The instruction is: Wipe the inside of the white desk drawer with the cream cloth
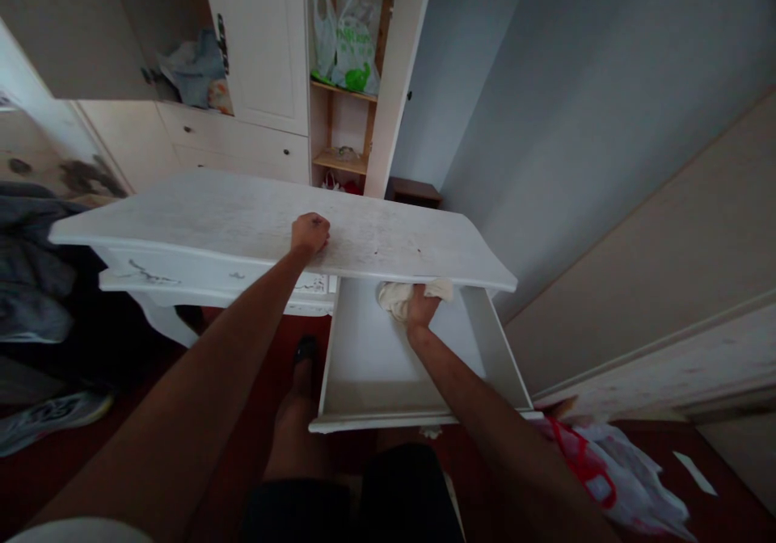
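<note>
My right hand [423,307] is inside the pulled-out drawer [364,361], closed on a crumpled cream cloth [397,297]. The cloth lies against the white drawer bottom towards the back, partly beneath the edge of the tabletop. On the white desk [242,212] rests my left hand [310,233], its fingers curled into a fist. A small dark spot shows at that fist, but what it holds, if anything, is hidden. Dark smudges and small marks show on the desktop around it.
Behind the desk stands a white wardrobe [267,58] with doors open and plastic bags [355,46] on a shelf. A pale wall panel [636,260] rises at right. More plastic bags [630,470] lie on the red floor. Dark clothes [36,252] are heaped at left.
</note>
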A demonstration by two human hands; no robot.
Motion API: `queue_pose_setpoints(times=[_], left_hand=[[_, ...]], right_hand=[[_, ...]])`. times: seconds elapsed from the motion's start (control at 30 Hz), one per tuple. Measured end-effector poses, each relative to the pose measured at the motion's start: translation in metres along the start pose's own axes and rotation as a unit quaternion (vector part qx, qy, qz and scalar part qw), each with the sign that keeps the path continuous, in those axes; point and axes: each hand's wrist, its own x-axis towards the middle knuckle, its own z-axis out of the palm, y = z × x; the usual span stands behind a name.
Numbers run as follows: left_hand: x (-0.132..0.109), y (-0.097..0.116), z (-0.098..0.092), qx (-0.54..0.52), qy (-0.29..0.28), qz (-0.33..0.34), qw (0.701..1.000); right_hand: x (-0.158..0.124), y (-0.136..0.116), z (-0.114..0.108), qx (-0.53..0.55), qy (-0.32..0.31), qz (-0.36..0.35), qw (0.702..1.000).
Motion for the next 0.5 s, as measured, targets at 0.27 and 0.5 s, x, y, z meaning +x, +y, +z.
queue_pose_setpoints(times=[0.27,0.5], left_hand=[[0.0,0.002,0.0,0.021,0.004,0.005,1.0],[0.006,-0.004,0.002,0.023,0.006,0.017,1.0]], right_hand=[[-0.055,-0.015,0.038,0.056,-0.049,0.039,0.996],[-0.095,-0.025,0.052,0.143,-0.272,0.108,0.945]])
